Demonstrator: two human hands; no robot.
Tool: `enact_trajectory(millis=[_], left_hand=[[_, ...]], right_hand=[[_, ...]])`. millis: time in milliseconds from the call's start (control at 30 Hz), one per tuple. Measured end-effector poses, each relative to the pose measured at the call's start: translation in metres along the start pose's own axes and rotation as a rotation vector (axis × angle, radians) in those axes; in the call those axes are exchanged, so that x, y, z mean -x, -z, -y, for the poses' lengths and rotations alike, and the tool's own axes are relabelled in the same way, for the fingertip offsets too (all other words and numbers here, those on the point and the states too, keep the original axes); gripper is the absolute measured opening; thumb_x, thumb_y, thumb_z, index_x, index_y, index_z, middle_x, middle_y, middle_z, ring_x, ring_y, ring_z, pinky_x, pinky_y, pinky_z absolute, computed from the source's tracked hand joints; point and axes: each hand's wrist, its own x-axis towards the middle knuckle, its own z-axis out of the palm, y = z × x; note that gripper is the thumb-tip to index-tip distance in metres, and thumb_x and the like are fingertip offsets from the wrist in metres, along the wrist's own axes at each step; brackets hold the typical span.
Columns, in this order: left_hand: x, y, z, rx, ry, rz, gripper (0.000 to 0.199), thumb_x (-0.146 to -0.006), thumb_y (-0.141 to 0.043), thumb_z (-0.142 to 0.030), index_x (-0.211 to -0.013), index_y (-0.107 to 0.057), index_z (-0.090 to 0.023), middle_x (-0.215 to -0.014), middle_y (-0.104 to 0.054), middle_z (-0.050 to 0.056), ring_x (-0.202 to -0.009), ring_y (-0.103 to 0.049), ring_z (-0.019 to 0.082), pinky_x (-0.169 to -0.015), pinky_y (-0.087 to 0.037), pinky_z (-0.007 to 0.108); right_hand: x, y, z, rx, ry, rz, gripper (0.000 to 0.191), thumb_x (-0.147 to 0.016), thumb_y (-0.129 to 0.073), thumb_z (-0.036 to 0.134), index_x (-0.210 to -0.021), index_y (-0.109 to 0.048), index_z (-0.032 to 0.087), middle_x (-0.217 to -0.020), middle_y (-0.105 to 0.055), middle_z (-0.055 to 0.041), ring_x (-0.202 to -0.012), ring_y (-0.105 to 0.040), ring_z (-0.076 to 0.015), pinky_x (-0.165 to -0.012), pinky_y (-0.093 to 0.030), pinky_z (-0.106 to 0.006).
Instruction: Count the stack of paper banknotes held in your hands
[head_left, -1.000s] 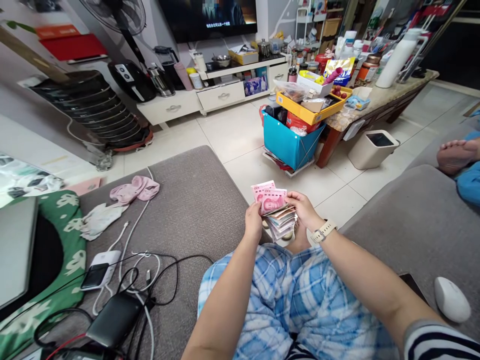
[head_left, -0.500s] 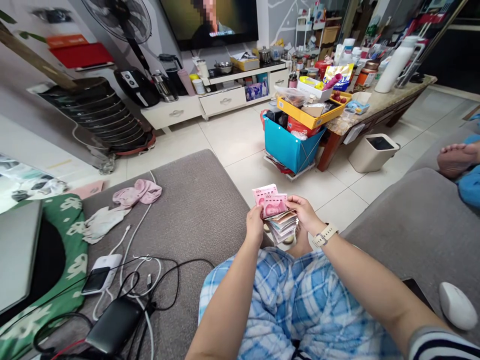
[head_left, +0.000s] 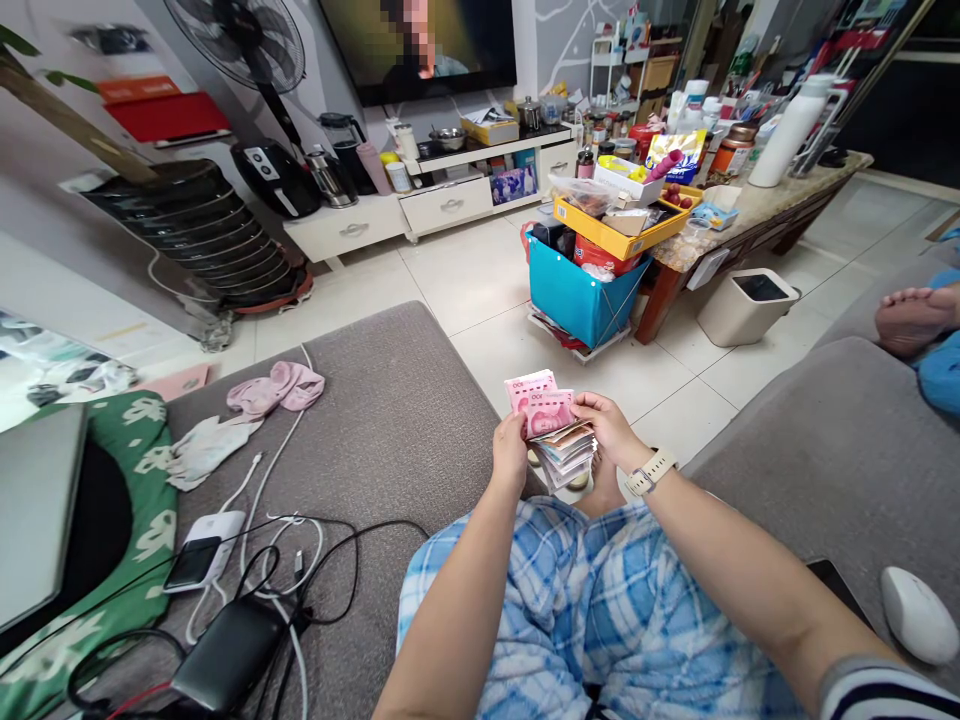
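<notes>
A wad of banknotes is held up above my lap, between my two hands. Pink 100 notes stand on top, two of them fanned apart; a thicker bundle of mixed notes hangs folded below them. My left hand is closed on the left edge of the wad. At the upper right corner of the front pink note, my right hand pinches with thumb and finger, its other fingers partly hidden behind the bundle. A watch with a cream strap is on my right wrist.
Left on the grey sofa lie tangled cables, a black power bank, a white device and a laptop. A white mouse sits at right. Ahead stand a blue bin, a cluttered table and another person's foot.
Almost nothing differs. Both hands keep the same hold on the banknotes, and the front pink note has shifted only very slightly.
</notes>
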Motion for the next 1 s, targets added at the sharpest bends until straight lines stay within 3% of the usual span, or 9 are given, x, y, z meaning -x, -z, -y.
enact_trajectory(millis=[600,833,1000], left_hand=[[0.0026,-0.0027,-0.0063,0.009,-0.015,-0.005,0.027,-0.071,-0.063,-0.041,-0.056,-0.052,-0.020,-0.059,-0.055,-0.003,-0.061,-0.048,0.013,-0.060,-0.039,0.025],[0.0035,-0.0056,-0.0093,0.093,0.025,0.016,0.020,-0.068,-0.064,-0.038,-0.065,-0.065,-0.018,-0.066,-0.068,0.003,-0.066,-0.061,0.018,-0.063,-0.046,0.027],[0.0020,-0.0055,-0.0053,0.130,0.037,0.031,0.021,-0.067,-0.067,-0.037,-0.069,-0.068,-0.016,-0.071,-0.072,0.004,-0.068,-0.066,0.019,-0.066,-0.050,0.029]], right_hand=[[0.0029,-0.0033,0.0044,0.003,0.015,0.012,0.026,-0.060,-0.083,0.036,-0.068,-0.064,0.021,-0.063,-0.060,0.0039,-0.057,-0.051,-0.0138,-0.059,-0.040,-0.028],[0.0042,-0.0015,0.0047,0.065,0.052,0.046,0.035,-0.077,-0.072,0.055,-0.075,-0.068,0.019,-0.055,-0.061,-0.0001,-0.053,-0.050,-0.0148,-0.054,-0.035,-0.029],[0.0056,-0.0024,0.0066,0.102,0.068,0.050,0.033,-0.074,-0.076,0.050,-0.069,-0.065,0.019,-0.054,-0.058,0.0015,-0.052,-0.047,-0.0129,-0.054,-0.033,-0.028]])
